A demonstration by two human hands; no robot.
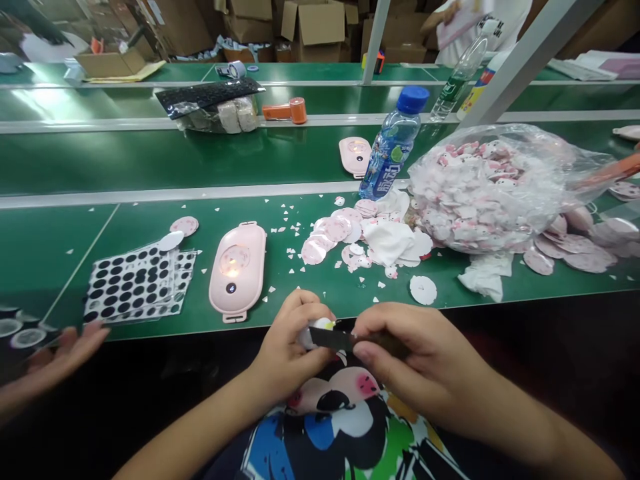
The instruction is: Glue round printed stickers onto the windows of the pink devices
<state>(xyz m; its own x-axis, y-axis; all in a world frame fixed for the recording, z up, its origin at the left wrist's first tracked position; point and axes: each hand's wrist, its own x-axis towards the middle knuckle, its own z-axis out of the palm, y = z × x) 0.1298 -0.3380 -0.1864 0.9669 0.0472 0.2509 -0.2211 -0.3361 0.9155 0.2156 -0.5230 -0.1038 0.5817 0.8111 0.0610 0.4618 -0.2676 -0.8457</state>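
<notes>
Green table across mid-frame; crinkled clear plastic bag of pink discs at right. Bottom centre, our left grip curls shut on a small white disc; our right grip pinches a thin dark strip.

Ahead and left of the left hand, an oval plastic case lies on the conveyor belt, a dot-sticker sheet beyond its left side; a bulging plastic bag sits ahead of the right hand.

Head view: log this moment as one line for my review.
left hand: pinches small pale piece | right hand: holds dark strip | nearby: pink case, black-dot sheet | rest: bag of pink discs, co-worker's hand
</notes>
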